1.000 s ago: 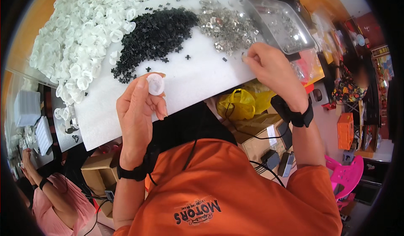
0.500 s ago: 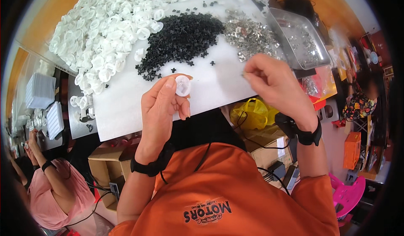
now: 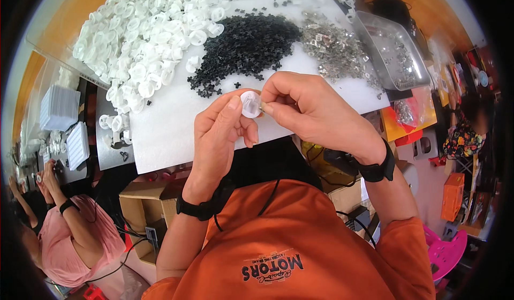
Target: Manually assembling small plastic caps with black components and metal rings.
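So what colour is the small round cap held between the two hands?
White, slightly translucent. The small round cap shows best in the head view, pinched by the left hand.

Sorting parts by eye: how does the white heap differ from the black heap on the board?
The white heap holds round cup-like caps; the black heap holds small cross-shaped bits. The white heap spreads wider, past the white board; the black heap is more compact, mid-board. Both are loose piles.

A small translucent white plastic cap (image 3: 250, 103), smooth and faintly glossy, is pinched between the hands. The heaped white caps (image 3: 144, 38) look like the same plastic. The black pieces (image 3: 243, 46) appear matt, the metal clips (image 3: 334, 46) shiny, and the white sheet (image 3: 166, 134) on the surface matt and foam-like.
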Demonstrator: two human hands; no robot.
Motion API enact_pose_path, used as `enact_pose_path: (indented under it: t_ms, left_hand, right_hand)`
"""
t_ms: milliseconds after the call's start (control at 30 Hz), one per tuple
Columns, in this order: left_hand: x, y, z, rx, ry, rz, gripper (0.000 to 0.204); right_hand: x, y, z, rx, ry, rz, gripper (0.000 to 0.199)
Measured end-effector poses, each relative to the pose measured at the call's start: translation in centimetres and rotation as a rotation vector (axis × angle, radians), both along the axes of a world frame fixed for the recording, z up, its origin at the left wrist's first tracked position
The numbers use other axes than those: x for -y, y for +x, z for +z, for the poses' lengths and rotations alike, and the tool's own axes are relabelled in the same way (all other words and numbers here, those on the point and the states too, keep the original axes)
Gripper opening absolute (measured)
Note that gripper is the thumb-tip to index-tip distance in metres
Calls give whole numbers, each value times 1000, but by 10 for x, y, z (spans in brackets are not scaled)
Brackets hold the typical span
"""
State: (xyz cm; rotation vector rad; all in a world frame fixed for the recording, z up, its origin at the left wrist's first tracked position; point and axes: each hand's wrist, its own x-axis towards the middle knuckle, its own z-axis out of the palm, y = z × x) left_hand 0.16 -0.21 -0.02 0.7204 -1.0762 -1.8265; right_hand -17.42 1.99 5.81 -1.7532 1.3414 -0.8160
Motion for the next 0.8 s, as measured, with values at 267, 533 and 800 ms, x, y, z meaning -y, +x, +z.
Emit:
enact_pose_path:
  t_ms: [267,533,800]
  left_hand:
    - [0,1,-6,-49,-9,-1,34]
    - [1,3,-9,-70,-8,4,33]
    - [1,3,-8,-76,-5,-4,32]
  right_hand:
    - [3,9,-7,-3,-73,-11,11]
    - [2,16,-14,122,-38,-84,10]
    - [1,17,-25,160,-75,-122,10]
